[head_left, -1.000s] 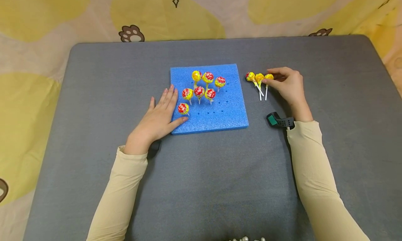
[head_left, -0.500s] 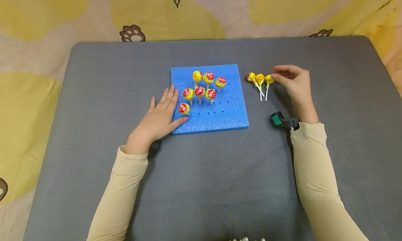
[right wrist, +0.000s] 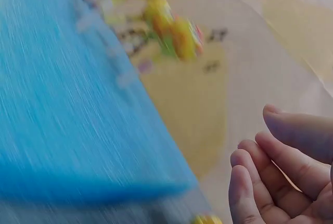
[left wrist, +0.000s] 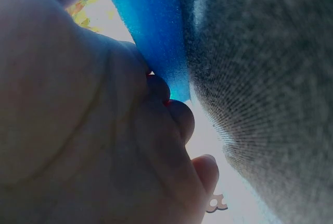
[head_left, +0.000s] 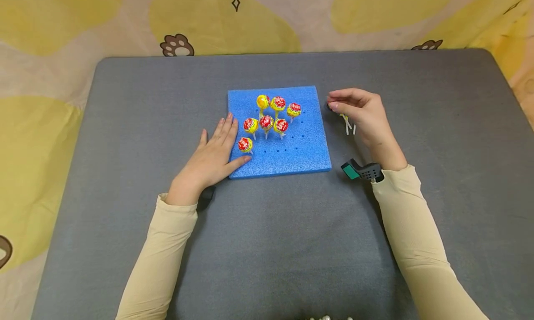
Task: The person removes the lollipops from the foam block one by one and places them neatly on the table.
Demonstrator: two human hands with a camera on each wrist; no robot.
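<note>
While pinning down the blue foam board [head_left: 288, 148] at its left edge, left hand [head_left: 208, 160] lying flat with fingers straight, thumb against the board's near-left corner, gripping nothing; looks the same from the left wrist view, palm pressed right up to the foam. Standing in the board's left and far holes: seven lollipops [head_left: 267, 121], sticks poked in, heads up; plenty of empty holes toward the board's right and near side. Just right of the board, right hand [head_left: 360, 113] hovering over the loose lollipops [head_left: 347, 123] lying on the grey mat [head_left: 271, 246]; fingers loosely curled, not clamped on anything as far as can be told; right wrist view too blurry to settle it, only bare curled fingertips showing.

Possible trouble, just guessing: grabbing blind under the palm could snag two crossed sticks at once or flick one away from the board; also easy to knock the planted ones leaning if coming in low over the board's right edge.
</note>
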